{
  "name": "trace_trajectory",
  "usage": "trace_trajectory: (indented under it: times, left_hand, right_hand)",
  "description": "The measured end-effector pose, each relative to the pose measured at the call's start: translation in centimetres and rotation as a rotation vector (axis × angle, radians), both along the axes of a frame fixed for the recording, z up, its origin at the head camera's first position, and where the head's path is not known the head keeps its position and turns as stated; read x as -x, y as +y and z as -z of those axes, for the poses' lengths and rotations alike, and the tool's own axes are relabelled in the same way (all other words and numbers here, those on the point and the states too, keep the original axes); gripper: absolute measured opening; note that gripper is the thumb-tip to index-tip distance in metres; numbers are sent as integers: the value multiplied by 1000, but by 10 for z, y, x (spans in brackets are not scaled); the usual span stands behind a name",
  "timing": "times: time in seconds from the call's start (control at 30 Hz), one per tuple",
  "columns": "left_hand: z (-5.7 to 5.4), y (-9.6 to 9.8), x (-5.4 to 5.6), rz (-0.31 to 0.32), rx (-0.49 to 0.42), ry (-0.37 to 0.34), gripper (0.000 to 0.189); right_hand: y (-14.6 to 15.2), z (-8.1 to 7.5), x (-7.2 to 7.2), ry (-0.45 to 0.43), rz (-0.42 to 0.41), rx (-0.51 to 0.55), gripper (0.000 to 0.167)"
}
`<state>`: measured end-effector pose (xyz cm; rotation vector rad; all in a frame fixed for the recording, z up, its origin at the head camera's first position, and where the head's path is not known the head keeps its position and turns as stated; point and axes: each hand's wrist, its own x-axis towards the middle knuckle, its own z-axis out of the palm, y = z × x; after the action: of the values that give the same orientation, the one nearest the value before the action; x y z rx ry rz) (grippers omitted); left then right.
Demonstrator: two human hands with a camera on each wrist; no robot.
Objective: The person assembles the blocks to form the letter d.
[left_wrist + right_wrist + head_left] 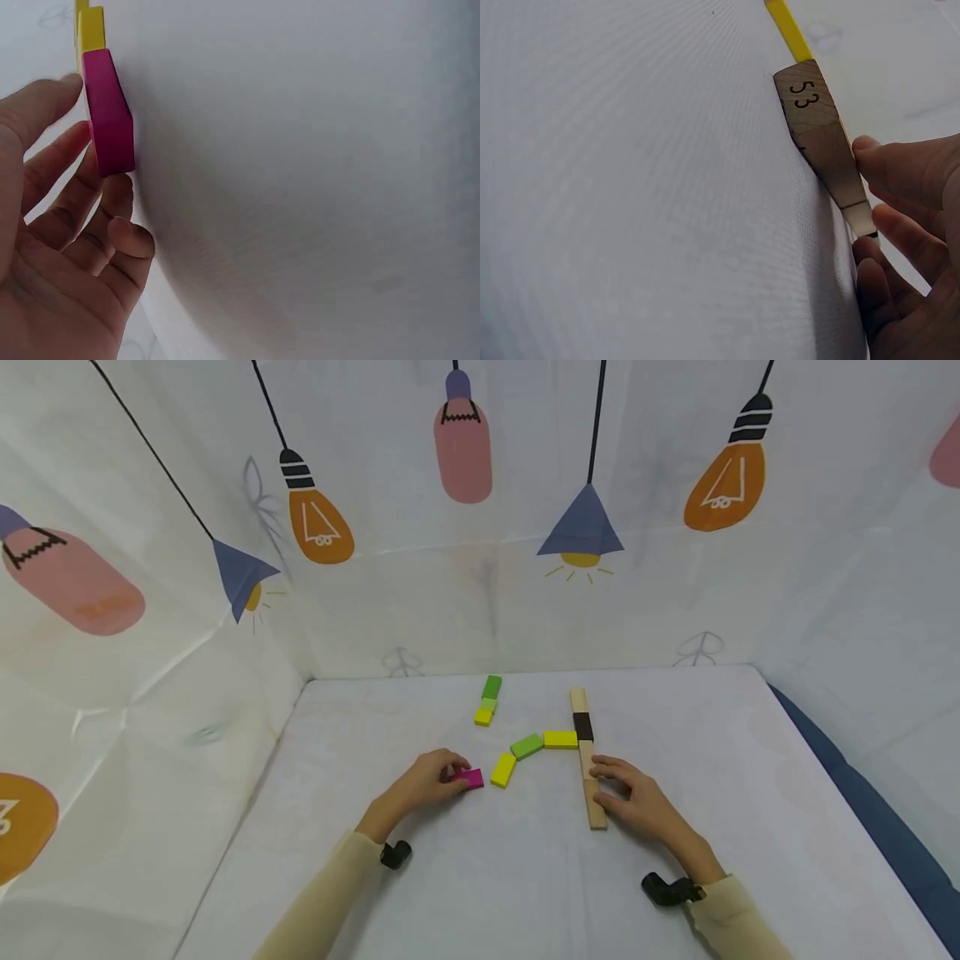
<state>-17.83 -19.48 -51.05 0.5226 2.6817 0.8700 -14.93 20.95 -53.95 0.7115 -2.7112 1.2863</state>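
Observation:
In the head view, my left hand (432,780) pinches a magenta block (471,778) between thumb and fingertips. The left wrist view shows the magenta block (109,112) lined up toward a yellow block (92,28). To its right, a yellow block (503,770), a green block (527,746) and another yellow block (561,740) form a bent chain. That chain meets an upright row of plain wooden blocks (587,760) with one dark block (582,727) in it. My right hand (636,800) touches the row's right side with thumb and fingertips. A nearby wooden block (806,94) reads "53".
Farther back stands a short line: a green block (492,687), a light green block (488,703) and a yellow block (483,717). A white cloth (480,893) covers the table. Printed white sheets (420,602) hang behind and at the sides.

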Motion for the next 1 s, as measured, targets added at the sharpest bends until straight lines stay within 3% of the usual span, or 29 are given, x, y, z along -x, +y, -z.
trace_trajectory:
  times: [0.17, 0.37, 0.6, 0.8, 1.0]
  left_hand:
    - [-1, 4, -4, 2, 51, -14, 40]
    - [-5, 7, -6, 24, 96, 26, 36]
    - [-11, 11, -9, 98, 72, 48, 37]
    - [-15, 22, -11, 167, 147, 88, 37]
    - [-17, 34, -17, 216, 158, 73, 38]
  right_hand:
    - [1, 0, 0, 8, -1, 1, 36]
    - [0, 0, 2, -20, 2, -8, 38]
    - [1, 1, -2, -4, -5, -10, 36]
    - [2, 1, 2, -12, -4, -9, 37]
    - [0, -1, 0, -8, -7, 8, 36]
